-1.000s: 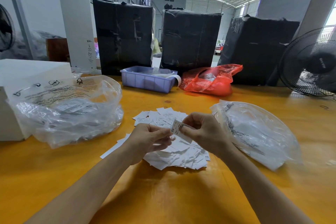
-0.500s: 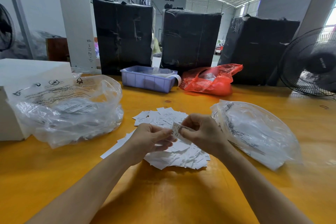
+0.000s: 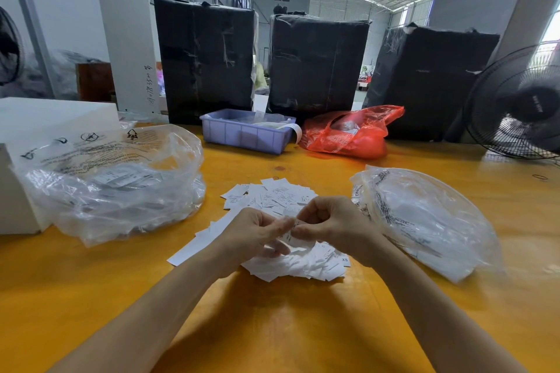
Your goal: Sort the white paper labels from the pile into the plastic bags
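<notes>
A single white label (image 3: 291, 235) sits pinched between both hands just above the pile (image 3: 291, 254) of labels on the yellow table (image 3: 303, 327). The right hand (image 3: 330, 227) curls its thumb and forefinger onto the label's right edge; the left hand (image 3: 257, 236) meets it from the other side, fingertips closed on the same slip. The print on it is too small and blurred to read.

The step in hand looks like reading or separating one label before it goes to a bag. To do it well, the grip should stay at the edges so the printed face is clear of the fingers, and the slip should be turned flat toward the eyes. If two labels cling together, a light shear between thumb and forefinger should part them; a hard pull risks creasing the paper.

Once the size is known, one hand alone can carry it. The left bag (image 3: 115, 182) lies well to the left, its mouth open and some labels already visible inside; the right bag (image 3: 424, 218) lies just beside the right hand, flatter, its opening hard to make out. Dropping the label well inside the mouth keeps it from sliding back out.

Beyond them stand a blue tray (image 3: 245, 133), a red bag (image 3: 348, 133), a fan (image 3: 521, 106) and wrapped black bales (image 3: 206, 57), none needed here.
</notes>
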Action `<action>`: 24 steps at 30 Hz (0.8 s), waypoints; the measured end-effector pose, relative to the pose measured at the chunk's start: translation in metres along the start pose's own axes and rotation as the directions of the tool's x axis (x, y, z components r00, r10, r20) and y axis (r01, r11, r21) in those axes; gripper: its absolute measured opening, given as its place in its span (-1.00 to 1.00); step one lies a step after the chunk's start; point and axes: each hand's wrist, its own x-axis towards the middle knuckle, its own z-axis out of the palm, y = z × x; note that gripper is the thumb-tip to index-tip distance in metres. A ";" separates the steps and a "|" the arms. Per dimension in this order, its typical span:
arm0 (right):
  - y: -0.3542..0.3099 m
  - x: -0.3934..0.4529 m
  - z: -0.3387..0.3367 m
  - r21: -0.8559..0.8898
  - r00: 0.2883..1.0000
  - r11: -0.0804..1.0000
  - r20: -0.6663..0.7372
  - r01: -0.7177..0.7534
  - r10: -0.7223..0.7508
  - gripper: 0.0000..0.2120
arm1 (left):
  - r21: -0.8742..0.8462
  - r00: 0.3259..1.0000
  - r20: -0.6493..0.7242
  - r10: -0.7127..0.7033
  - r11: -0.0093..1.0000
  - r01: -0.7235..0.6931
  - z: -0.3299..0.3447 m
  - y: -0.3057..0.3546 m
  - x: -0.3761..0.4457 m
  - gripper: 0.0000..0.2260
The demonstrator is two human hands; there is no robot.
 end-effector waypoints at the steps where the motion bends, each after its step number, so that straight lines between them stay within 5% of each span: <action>1: -0.001 0.000 0.000 0.005 1.000 1.000 -0.005 0.002 -0.002 -0.82 | 0.016 1.000 0.006 0.008 1.000 -0.008 0.001 0.000 0.000 -0.70; 16: -0.001 0.000 -0.003 -0.141 0.992 0.987 0.108 0.074 -0.059 -0.50 | 0.045 0.999 -0.002 0.049 0.998 -0.049 -0.001 -0.001 0.002 -0.55; 21: -0.001 -0.002 -0.002 -0.194 0.985 0.977 0.158 0.092 -0.062 -0.44 | 0.086 0.995 0.094 0.028 0.996 -0.036 0.003 0.000 -0.003 -0.61; 24: -0.003 -0.003 -0.003 -0.211 0.983 0.972 0.173 0.105 -0.068 -0.43 | 0.122 0.997 0.072 0.028 0.992 -0.037 0.001 -0.002 -0.001 -0.48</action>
